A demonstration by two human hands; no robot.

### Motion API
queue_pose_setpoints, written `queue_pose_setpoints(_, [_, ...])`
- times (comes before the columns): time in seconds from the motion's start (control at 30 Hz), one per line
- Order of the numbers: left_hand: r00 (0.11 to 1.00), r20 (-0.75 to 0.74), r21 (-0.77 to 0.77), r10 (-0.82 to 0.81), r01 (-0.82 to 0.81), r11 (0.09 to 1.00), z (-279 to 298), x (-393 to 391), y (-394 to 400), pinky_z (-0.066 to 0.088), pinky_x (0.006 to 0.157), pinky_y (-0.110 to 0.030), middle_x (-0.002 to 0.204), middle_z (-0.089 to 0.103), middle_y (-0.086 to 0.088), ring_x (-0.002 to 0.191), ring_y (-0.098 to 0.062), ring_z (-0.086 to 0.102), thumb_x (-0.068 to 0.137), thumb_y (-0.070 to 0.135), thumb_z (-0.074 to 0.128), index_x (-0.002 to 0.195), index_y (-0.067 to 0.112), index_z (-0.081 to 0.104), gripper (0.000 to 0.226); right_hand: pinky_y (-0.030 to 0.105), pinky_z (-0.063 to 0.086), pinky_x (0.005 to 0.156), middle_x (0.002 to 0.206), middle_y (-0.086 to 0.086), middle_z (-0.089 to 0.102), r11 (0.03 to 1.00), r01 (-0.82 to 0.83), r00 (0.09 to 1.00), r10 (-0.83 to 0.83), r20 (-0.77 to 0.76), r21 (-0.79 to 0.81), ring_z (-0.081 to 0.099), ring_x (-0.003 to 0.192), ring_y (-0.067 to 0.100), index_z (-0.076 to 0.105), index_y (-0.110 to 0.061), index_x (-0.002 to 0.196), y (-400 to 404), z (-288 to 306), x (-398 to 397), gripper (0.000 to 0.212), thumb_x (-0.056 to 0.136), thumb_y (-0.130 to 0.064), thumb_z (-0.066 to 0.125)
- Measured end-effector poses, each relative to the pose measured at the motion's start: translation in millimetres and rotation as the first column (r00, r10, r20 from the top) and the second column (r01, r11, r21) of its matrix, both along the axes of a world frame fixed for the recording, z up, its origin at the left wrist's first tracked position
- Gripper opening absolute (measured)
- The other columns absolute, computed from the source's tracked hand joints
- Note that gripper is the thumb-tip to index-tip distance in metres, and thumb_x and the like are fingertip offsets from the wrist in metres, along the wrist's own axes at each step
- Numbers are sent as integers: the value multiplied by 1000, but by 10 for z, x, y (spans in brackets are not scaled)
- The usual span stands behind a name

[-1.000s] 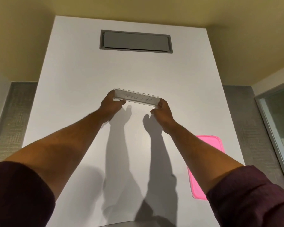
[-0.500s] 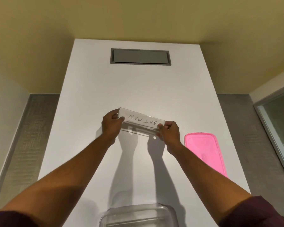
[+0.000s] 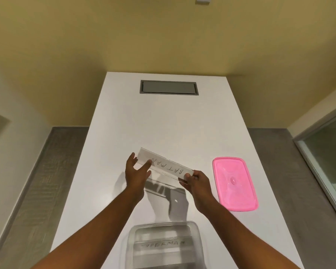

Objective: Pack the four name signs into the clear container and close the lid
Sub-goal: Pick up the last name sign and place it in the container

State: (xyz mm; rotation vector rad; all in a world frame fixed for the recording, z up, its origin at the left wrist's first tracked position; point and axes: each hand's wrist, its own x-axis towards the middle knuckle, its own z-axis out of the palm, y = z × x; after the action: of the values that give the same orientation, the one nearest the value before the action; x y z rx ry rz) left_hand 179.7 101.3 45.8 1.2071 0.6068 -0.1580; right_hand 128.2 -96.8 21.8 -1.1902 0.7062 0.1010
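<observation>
A clear acrylic name sign (image 3: 166, 165) lettered BATMAN hangs above the white table (image 3: 163, 123), turned so that its right end is nearer to me. My left hand (image 3: 136, 174) holds its left end loosely between thumb and spread fingers. My right hand (image 3: 197, 182) pinches its right end. The clear container (image 3: 164, 228) stands open at the table's near edge, below my hands. Inside it lies a sign lettered SUPERMAN (image 3: 163, 244); whether more signs lie in there is unclear. The pink lid (image 3: 234, 184) lies flat on the table, right of my right hand.
A grey recessed hatch (image 3: 168, 87) sits in the table's far end. Grey floor runs along both sides of the table. Yellow walls stand behind it, and a glass panel (image 3: 330, 162) is on the right.
Both hands have lifted the BATMAN sign and brought it toward me, its right end swinging nearer. The left fingers have loosened. The container has come into view below.
</observation>
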Motion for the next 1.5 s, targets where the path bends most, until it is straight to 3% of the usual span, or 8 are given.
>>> queue_pose_setpoints(0.2, [961, -41, -38, -272, 271, 962, 109, -448, -219, 53, 100, -52, 124, 65, -14, 115, -27, 65, 86, 23, 76, 129, 13, 50, 51, 40, 58, 95, 119, 25, 69, 978, 20, 1000, -21, 1, 207, 71, 110, 36, 57, 6, 120, 301, 224, -412, 21, 100, -2, 57])
queue_pose_setpoints(0.4, [960, 5, 4, -281, 281, 960, 202, -652, -230, 60, 82, -42, 114, 70, -13, 100, -24, 72, 91, 20, 71, 125, 11, 54, 40, 38, 59, 91, 115, 23, 73, 964, -22, 1000, 19, 14, 265, 72, 107, 35, 62, 4, 118, 490, 298, -718, 24, 97, -7, 65])
queue_pose_setpoints(0.6, [916, 56, 169, -396, 382, 908, 286, -716, -50, 59, 90, -47, 118, 68, -9, 108, -24, 68, 90, 22, 72, 133, 19, 52, 48, 41, 60, 92, 112, 19, 75, 975, -159, 987, 163, -8, 157, 74, 102, 33, 64, -5, 119, 406, 325, -907, 32, 90, -12, 75])
queue_pose_setpoints(0.8, [785, 37, 563, -618, 494, 662, 396, -709, 230, 56, 92, -39, 119, 66, 2, 103, -20, 65, 85, 29, 76, 140, 34, 54, 59, 45, 57, 91, 116, 14, 73, 956, -237, 967, 250, 57, -172, 74, 102, 28, 65, -12, 116, 226, 521, -862, 31, 87, -11, 78])
queue_pose_setpoints(1.0, [668, -125, 788, -734, 517, 336, 352, -748, 380, 48, 101, -35, 137, 60, 1, 117, -20, 59, 81, 30, 80, 140, 26, 56, 64, 25, 57, 70, 100, -16, 64, 463, -60, 807, 544, 230, -884, 68, 83, 4, 62, -29, 95, 119, 802, -668, 22, 84, -16, 75])
queue_pose_setpoints(1.2, [525, -224, 891, -821, 451, 45, 369, -871, 424, 46, 97, -34, 138, 59, 7, 126, -18, 50, 84, 45, 72, 141, 37, 52, 61, 38, 48, 87, 122, -11, 55, -198, -50, 579, 793, -190, -979, 49, 114, 17, 59, -35, 123, 43, 939, -509, 52, 76, -38, 79])
queue_pose_setpoints(1.3, [488, -222, 918, -844, 397, -12, 385, -940, 398, 45, 93, -32, 137, 61, 6, 125, -18, 50, 85, 46, 70, 141, 36, 52, 60, 38, 40, 99, 133, -10, 57, -276, -199, 497, 798, -340, -940, 46, 125, 16, 57, -32, 136, 9, 908, -495, 62, 79, -47, 78])
queue_pose_setpoints(1.5, [453, -227, 898, -862, 440, -5, 370, -1029, 487, 49, 91, -33, 132, 66, 10, 118, -15, 59, 81, 51, 72, 133, 39, 59, 55, 30, 49, 93, 117, -13, 72, -127, -401, 503, 797, -334, -907, 63, 110, 9, 71, -33, 117, -66, 853, -591, 44, 77, -50, 81])
